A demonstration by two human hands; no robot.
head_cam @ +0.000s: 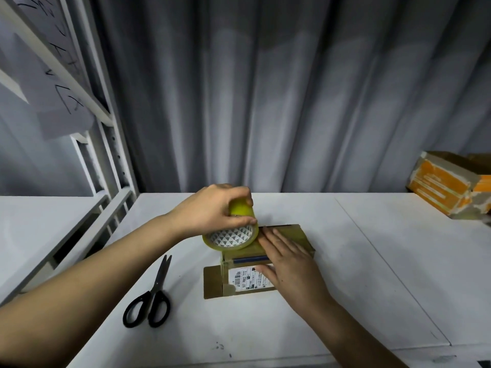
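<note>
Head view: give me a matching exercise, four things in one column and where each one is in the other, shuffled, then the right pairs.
Things:
1. tape roll
2. scissors
3. right hand
4. orange-printed carton

Places:
A. lying closed on the table, left of the box
B. flat on top of the box
C. gripped by the left hand at the box's left end
D. far right of the view, away from both hands

Pairs: 1-C, 2-A, 3-B, 4-D
</note>
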